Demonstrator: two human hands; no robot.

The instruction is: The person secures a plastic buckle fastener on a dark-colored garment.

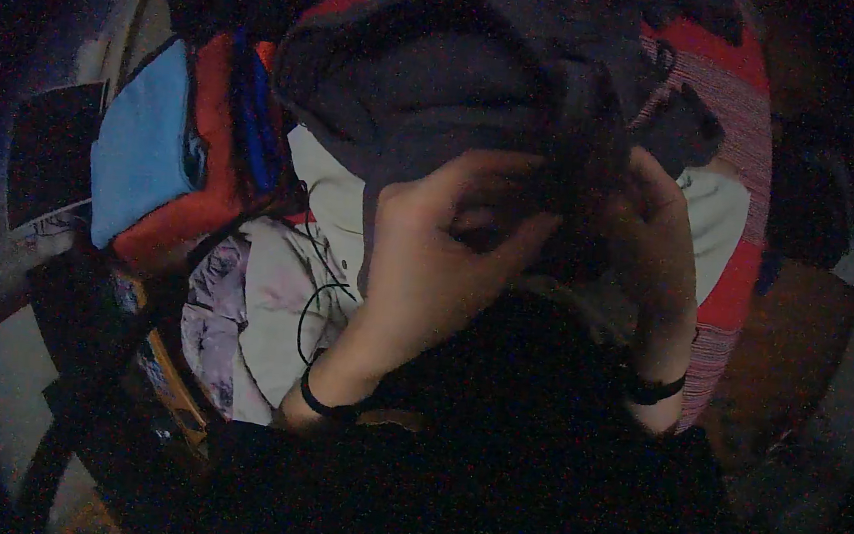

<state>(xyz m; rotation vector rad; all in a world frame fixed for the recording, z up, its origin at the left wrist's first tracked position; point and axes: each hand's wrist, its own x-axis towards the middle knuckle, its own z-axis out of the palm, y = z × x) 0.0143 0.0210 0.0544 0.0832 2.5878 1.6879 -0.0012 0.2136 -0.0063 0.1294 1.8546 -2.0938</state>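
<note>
A dark grey cloth garment [442, 80] lies bunched in front of me, spreading from the middle towards the far edge. My left hand [437, 230] grips its near edge, with fingers and thumb curled round a dark fold. At the right side of the same dark cloth is my right hand [656, 217], its fingers closed on the fabric; deep shadow hides the fingertips. Both wrists wear a black band. Between the hands the cloth is almost black, and its details cannot be made out.
A red striped cloth [742, 88] lies beneath, with white fabric [721, 215] on it. At left are folded light blue cloth [143, 147], orange-red cloth [216, 130] and blue cloth [261, 133]. A patterned pale garment [217, 311] and a thin black cord [302, 325] lie nearer.
</note>
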